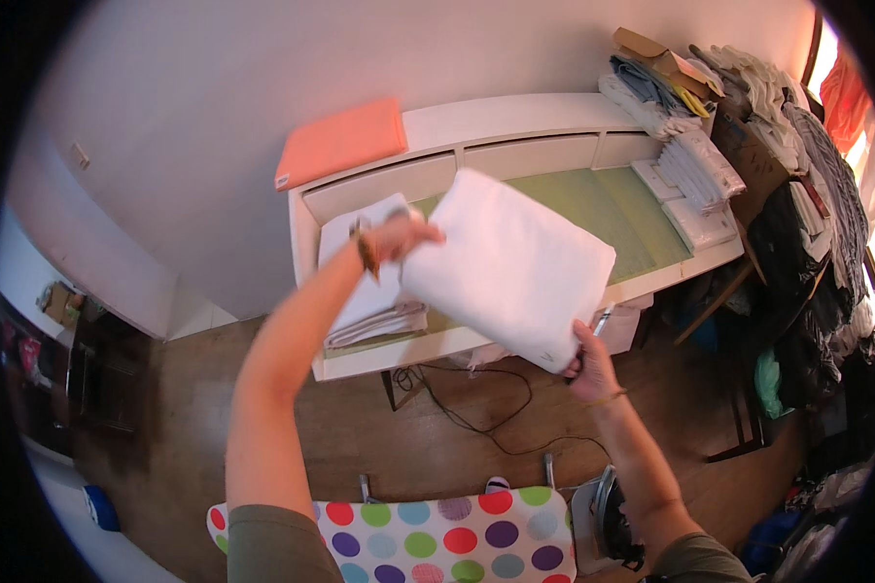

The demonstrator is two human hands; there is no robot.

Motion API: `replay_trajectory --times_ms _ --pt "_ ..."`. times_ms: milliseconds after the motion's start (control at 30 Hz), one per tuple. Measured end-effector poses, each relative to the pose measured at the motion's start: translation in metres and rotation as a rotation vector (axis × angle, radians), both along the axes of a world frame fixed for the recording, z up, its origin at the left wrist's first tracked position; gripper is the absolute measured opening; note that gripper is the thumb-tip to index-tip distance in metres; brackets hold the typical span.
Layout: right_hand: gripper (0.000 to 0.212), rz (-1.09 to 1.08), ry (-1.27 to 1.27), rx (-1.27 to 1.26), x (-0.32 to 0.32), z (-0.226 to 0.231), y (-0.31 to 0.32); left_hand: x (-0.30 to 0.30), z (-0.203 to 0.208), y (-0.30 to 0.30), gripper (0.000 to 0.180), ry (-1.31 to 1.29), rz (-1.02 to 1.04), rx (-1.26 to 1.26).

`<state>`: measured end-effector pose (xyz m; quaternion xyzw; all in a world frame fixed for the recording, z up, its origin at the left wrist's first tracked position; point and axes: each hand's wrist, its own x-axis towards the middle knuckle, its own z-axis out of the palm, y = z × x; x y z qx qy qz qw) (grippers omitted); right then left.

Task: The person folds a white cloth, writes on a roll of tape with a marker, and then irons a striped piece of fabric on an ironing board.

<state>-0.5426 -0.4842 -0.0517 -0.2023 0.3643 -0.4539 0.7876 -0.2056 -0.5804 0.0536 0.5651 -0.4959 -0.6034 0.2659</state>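
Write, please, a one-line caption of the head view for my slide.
Right hand gripping a folded white cloth above a white desk, left hand blurred at the cloth's left side.

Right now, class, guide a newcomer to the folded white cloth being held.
Start at the white desk with the green top. Over its front edge, the right hand grips a corner of a folded white cloth. Unlike the white stack lying on the desk's left end, this one is held up in hand.
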Motion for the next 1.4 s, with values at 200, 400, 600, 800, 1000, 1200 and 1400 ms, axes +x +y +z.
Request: replay_trajectory --times_ms 200,400,600,800,1000,1200,1400 --pt "0.035 -0.274 -0.276 0.102 0.124 -0.011 -0.019 -0.014 0.082 -0.107 0.045 -0.598 0.038 -0.299" --pt "0.043 -0.368 0.190 0.123 0.162 -0.052 -0.020 0.022 -0.003 -0.113 0.043 -1.193 0.199 -0.908" --pt "0.037 -0.500 0.635 -0.283 0.060 -0.048 -0.116 -0.026 -0.077 0.015 0.044 -0.199 0.344 -0.277" --pt "0.050 0.181 0.943 -0.239 0.067 -0.036 -0.188 -0.107 -0.111 0.083 0.047 0.127 0.733 -0.169" --pt "0.048 0.359 0.989 -0.269 0.081 -0.037 -0.194 -0.099 -0.172 0.054 0.036 0.391 1.083 -0.125" --pt "0.048 0.407 0.916 -0.315 0.065 -0.048 -0.210 -0.109 -0.175 0.044 0.026 0.780 1.219 -0.251" --pt "0.051 0.498 0.834 -0.359 0.058 -0.042 -0.221 -0.124 -0.171 0.050 0.011 0.766 1.374 -0.179"
